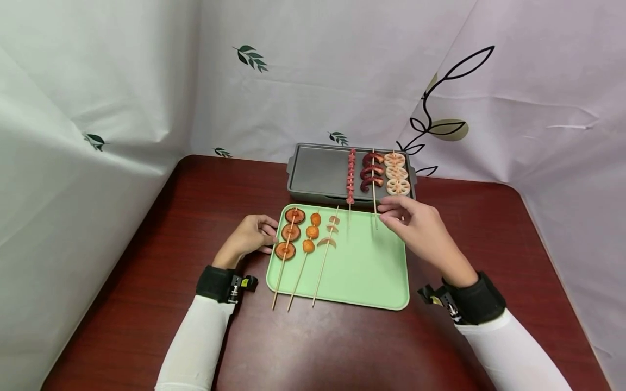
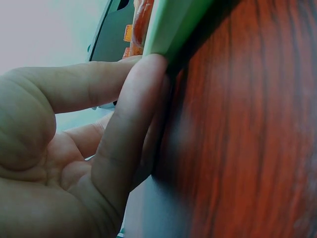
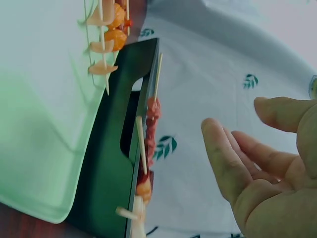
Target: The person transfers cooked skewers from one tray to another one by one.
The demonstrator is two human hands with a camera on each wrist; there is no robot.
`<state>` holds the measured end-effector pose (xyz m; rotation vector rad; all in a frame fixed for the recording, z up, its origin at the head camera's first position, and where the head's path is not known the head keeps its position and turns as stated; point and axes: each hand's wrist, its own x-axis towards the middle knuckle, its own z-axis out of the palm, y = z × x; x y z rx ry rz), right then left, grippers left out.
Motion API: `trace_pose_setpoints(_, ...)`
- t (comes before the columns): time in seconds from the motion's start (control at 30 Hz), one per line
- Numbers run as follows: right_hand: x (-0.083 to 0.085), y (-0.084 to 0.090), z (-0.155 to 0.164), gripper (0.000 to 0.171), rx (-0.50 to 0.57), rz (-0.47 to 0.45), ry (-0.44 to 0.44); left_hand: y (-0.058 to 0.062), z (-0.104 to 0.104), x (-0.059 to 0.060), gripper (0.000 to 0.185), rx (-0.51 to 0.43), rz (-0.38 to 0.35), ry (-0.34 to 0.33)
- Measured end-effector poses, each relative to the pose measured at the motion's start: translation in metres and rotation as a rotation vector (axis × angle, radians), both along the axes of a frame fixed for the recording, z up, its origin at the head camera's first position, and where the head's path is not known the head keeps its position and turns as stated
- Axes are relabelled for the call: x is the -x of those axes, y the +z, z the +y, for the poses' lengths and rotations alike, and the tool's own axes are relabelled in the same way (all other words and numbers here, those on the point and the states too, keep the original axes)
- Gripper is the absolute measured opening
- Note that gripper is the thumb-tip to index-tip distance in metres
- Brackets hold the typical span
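At the left, my left hand (image 1: 251,235) holds the rim of the light green tray (image 1: 364,271). The left wrist view shows its fingertips (image 2: 148,67) at the tray's edge. My right hand (image 1: 415,225) hovers over the tray's right side, beside the stick of a skewer of dark red curled tentacles (image 1: 373,171). In the right wrist view its thumb and fingers stand apart with nothing between them. That skewer lies on a grey grill pan (image 1: 318,171), between a pink meat skewer (image 1: 350,176) and a lotus root skewer (image 1: 396,172).
On the tray's left side lie a mushroom-slice skewer (image 1: 290,233), an orange ball skewer (image 1: 312,232) and a skewer of pale thin slices (image 1: 330,229). The dark red wooden table (image 1: 146,282) is bordered by a white patterned cloth (image 1: 303,76) at the back and sides.
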<state>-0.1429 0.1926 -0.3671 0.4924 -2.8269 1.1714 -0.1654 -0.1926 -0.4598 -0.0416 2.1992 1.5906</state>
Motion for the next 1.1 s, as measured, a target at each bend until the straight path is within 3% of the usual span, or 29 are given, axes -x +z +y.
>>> trace_pose_setpoints(0.27,0.028,0.009,-0.018,0.018,-0.069,-0.192,0.077,0.000,0.000,0.000,0.038,0.002,0.002,0.002)
trace_pose_setpoints(0.43,0.039,0.007,-0.031,0.019,-0.158,-0.207,0.109,0.001,0.000,0.000,0.038,0.012,-0.003,0.004)
trace_pose_setpoints(0.77,0.049,0.001,-0.060,0.028,-0.318,-0.166,0.057,0.001,-0.001,0.000,0.038,0.012,-0.004,-0.004)
trace_pose_setpoints(1.1,0.049,-0.002,-0.072,0.027,-0.368,-0.257,0.019,0.000,0.000,0.001,0.037,0.004,-0.012,0.005)
